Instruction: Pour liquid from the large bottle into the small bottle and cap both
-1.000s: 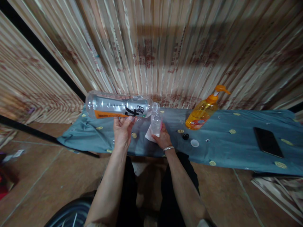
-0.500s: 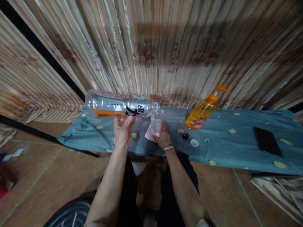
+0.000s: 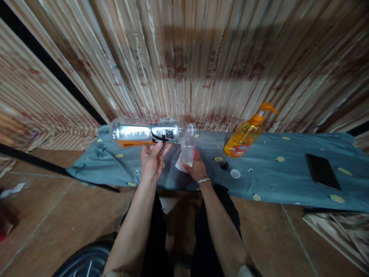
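My left hand (image 3: 152,163) is closed around the underside of a large clear plastic bottle (image 3: 135,132) with a silver and orange label. The bottle lies sideways in the air, its uncapped mouth pointing right. Just below that mouth, my right hand (image 3: 196,166) grips a small clear bottle (image 3: 188,151). Something pink shows beside the small bottle near my fingers. A white tissue (image 3: 180,164) lies under the small bottle on the cloth. To the right of my right hand are a small black cap (image 3: 224,165) and a white round lid (image 3: 235,174).
An orange pump bottle (image 3: 243,136) of yellow liquid stands on the blue-green cloth (image 3: 276,177). Farther right lies a black phone (image 3: 323,171). A striped curtain (image 3: 196,57) hangs behind, with a black pole (image 3: 52,61) at left. A dark round stool (image 3: 83,257) is low at left.
The large bottle has shifted slightly right and lies a little more level over the small one. My right hand stays almost in place. The view has moved slightly.
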`<state>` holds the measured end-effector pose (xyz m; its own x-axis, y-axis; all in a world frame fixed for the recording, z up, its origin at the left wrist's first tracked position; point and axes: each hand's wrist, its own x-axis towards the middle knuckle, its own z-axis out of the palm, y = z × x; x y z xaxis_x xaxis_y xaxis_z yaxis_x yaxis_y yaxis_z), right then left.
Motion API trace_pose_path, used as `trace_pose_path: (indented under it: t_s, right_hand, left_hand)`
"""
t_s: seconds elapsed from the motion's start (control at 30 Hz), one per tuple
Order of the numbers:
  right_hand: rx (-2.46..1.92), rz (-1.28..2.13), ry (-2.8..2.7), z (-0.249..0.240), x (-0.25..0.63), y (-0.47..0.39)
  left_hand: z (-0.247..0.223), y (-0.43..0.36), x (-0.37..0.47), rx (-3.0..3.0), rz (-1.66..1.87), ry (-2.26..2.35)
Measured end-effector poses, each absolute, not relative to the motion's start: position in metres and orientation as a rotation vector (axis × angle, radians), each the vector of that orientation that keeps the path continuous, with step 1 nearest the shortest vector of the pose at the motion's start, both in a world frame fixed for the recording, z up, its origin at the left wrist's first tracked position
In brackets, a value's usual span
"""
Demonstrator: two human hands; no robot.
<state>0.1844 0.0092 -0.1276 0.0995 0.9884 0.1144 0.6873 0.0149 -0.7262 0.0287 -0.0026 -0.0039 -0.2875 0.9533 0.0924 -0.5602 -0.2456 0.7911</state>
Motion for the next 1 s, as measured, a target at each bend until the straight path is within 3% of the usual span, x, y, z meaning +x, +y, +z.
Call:
trace_pose_path:
  t_s: [1.0]
  right_hand:
    - [-1.713, 0.562, -1.684, -0.124, 0.186, 0.009]
  left_hand:
    - [-0.007, -0.003, 0.002, 0.642, 1.808, 0.787]
